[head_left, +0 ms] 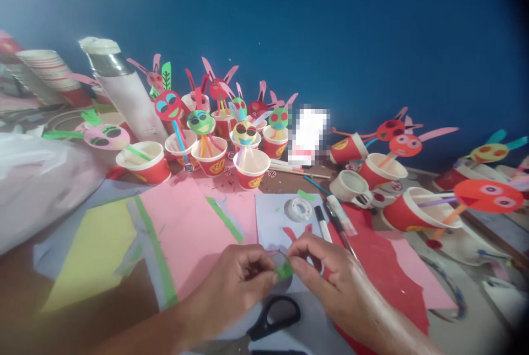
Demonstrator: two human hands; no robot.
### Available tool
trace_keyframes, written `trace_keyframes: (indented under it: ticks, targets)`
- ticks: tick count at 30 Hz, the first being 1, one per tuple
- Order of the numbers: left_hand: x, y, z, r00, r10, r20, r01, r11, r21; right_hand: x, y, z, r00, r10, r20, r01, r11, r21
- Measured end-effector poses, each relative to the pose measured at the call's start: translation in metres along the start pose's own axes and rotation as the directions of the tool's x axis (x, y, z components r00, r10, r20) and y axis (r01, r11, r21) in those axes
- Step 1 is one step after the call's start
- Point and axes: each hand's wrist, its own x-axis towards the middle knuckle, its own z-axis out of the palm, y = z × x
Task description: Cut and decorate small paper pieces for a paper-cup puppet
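Observation:
Between my fingertips is a small green paper piece (283, 272). My left hand (243, 278) pinches its left side, and my right hand (326, 272) pinches the right side, both with curled fingers. They hover over a light blue paper sheet (268, 217). Just below the hands lie black-handled scissors (275, 316), their blades out of sight. Beyond the right hand are small red paper strips (289, 232), a roll of clear tape (300, 209) and a black-and-white marker (322, 222).
Pink paper (182, 228) and yellow paper (95, 250) lie left, red paper (384, 267) right. Several red paper cups (251, 170) holding paper-faced figures stand along the blue wall (264, 24). Also there are a white mug (349, 187), a tall flask (124, 90) and a plastic bag (41, 184).

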Motion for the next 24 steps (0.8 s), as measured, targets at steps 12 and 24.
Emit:
trace_keyframes:
  ticks: [12,24]
  targets:
    - [0.009,-0.009,0.007,0.997,-0.082,0.009,0.081,0.959,-0.273,0.003,0.010,0.021,0.994,0.109,0.024,-0.111,0.975,0.192]
    - [0.004,-0.011,-0.002,0.999,0.027,0.035,-0.025,0.999,-0.036,0.006,0.011,0.018,0.995,0.097,0.020,-0.099,0.973,0.210]
